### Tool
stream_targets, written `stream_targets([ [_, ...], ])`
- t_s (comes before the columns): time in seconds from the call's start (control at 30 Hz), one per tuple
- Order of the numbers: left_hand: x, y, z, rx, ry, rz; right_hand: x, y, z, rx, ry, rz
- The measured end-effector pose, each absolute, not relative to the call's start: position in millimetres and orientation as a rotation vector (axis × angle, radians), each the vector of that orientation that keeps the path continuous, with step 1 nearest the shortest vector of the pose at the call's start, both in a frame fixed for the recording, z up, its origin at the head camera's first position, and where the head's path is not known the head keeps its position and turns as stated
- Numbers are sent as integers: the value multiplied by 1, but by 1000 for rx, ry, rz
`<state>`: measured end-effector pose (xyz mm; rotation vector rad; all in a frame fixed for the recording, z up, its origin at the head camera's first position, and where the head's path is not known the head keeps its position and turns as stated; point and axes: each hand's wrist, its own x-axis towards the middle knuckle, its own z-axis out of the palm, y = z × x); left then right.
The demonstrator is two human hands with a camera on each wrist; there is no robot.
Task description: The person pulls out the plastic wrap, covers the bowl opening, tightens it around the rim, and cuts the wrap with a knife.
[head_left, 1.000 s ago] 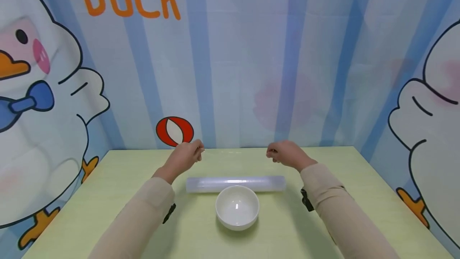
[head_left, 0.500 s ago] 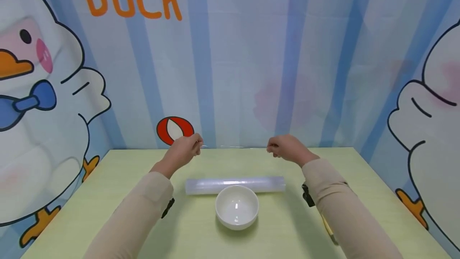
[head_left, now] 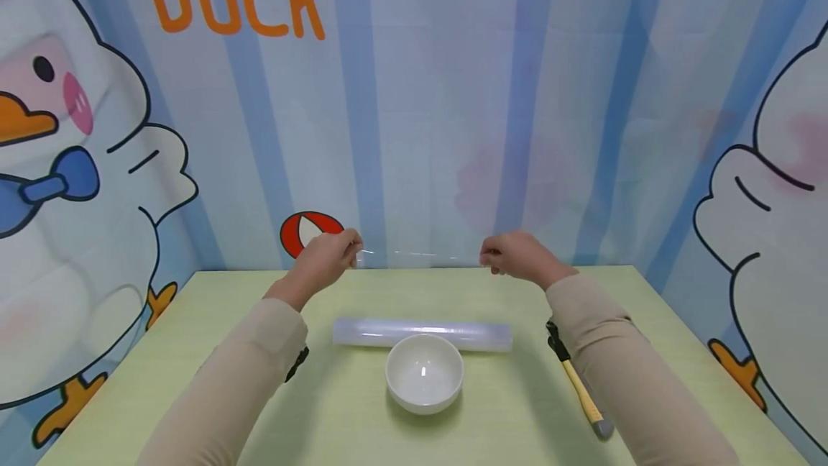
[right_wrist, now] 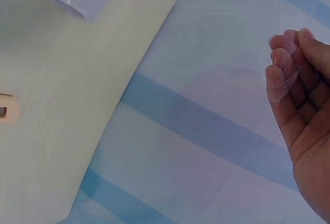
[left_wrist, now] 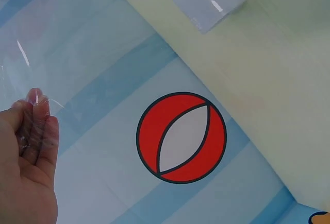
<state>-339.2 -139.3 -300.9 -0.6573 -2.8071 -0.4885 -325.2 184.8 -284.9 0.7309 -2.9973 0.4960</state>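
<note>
A clear sheet of plastic wrap (head_left: pixel 414 255) stretches between my two raised hands above the table's far edge, visible mostly by its glints. My left hand (head_left: pixel 326 259) pinches its left corner, and in the left wrist view the thin film (left_wrist: pixel 23 54) bunches at the fingertips. On the other side my right hand (head_left: pixel 517 259) pinches the right corner, with crumpled film (right_wrist: pixel 289 77) over the curled fingers. Below and nearer lies the roll of plastic wrap (head_left: pixel 423 334), set crosswise. A white bowl (head_left: pixel 424 376) stands upright just in front of the roll.
A slim tool with a yellow handle (head_left: pixel 580 390) and grey end lies beside my right forearm, partly hidden by it. The pale green table (head_left: pixel 491 416) ends at a blue striped curtain (head_left: pixel 433 92) printed with ducks and a red ball (head_left: pixel 297 232).
Both hands have risen slightly and moved away from me, the film's glints rising with them. More of the yellow-handled tool now shows beside the right sleeve. Bowl and roll stay in place.
</note>
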Motion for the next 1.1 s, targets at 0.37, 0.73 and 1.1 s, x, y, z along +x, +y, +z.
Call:
stream_targets([
  [0.37, -337, -139, -285, -689, -2779, -446, -322, 185, -270, 716, -2997, 483],
  [0.73, -333, -142, -279, -702, -2749, -474, -319, 182, -260, 731, -2980, 447],
  [1.1, -329, -145, -270, -730, -2710, -453, -320, 181, -252, 705, -2959, 441],
])
